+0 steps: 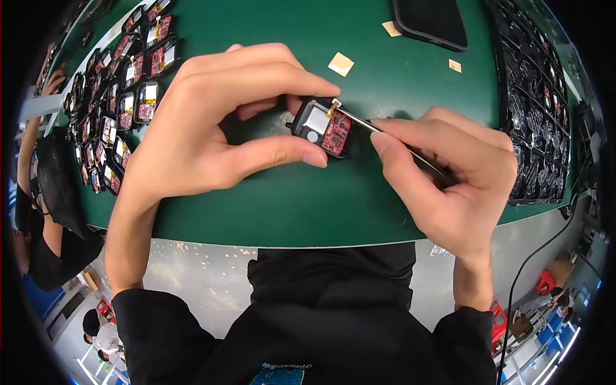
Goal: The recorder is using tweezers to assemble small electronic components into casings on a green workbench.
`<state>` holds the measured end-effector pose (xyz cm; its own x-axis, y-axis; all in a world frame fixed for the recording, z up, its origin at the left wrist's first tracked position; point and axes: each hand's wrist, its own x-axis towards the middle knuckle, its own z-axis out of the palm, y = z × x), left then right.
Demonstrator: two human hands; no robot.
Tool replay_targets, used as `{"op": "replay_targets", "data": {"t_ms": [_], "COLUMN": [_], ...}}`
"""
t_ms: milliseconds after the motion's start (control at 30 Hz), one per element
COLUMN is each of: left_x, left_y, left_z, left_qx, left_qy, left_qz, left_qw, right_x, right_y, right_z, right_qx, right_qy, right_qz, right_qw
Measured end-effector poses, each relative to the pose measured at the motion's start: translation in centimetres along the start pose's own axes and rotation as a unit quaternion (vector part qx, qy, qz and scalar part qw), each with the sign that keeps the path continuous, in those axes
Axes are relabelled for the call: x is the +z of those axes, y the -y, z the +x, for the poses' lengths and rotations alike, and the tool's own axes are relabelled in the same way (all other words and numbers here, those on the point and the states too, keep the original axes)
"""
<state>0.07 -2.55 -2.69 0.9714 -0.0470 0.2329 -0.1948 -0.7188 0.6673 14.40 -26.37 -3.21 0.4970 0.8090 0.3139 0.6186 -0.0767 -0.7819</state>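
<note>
Looking into an open black device case (299, 124), fitted with a silver battery cell (316, 119) at the left, a red circuit board (336, 135) at the right and a round silver disc (312, 136) by the cell's lower end. Also see a short yellow ribbon (332, 111) leading to a tiny white connector (337, 102) at the case's upper edge. Find many similar open cases (146, 84) spread over the left of the green table (321, 208), largely filled with silver cells and red boards. At the right, see black trays (502, 128) with rows of dark, glossy contents, too unclear to identify.

Beyond the hands, notice a black smartphone (431, 22) and, near it, three yellowish paper pieces (341, 64). At the lower right, see a black cable (513, 276); at the far left, a co-worker's forearm (27, 147).

Holding the case at mid-table, clamped between index finger above and thumb below in the left hand (212, 112), partly covering its edges. Cannot tell whether resting on the table or lifted. Pinching a slender metal-tipped tool (358, 120) between thumb and index finger in the right hand (449, 167), with the tip right at the connector; cannot tell whether touching.
</note>
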Motion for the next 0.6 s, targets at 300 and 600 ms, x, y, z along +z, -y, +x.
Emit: {"op": "replay_targets", "data": {"t_ms": [300, 600], "left_x": [0.06, -0.71], "left_y": [-0.46, 0.15], "left_z": [0.09, 0.16], "left_qx": [-0.002, -0.009], "left_qy": [-0.007, 0.018], "left_qz": [0.024, 0.019], "left_qw": [1.0, 1.0], "right_x": [0.41, -0.11], "right_y": [-0.2, 0.15], "right_z": [-0.67, -0.03], "right_qx": [-0.086, -0.076], "right_qy": [-0.049, 0.0], "right_qz": [-0.078, -0.053], "right_qw": [0.992, 0.996]}}
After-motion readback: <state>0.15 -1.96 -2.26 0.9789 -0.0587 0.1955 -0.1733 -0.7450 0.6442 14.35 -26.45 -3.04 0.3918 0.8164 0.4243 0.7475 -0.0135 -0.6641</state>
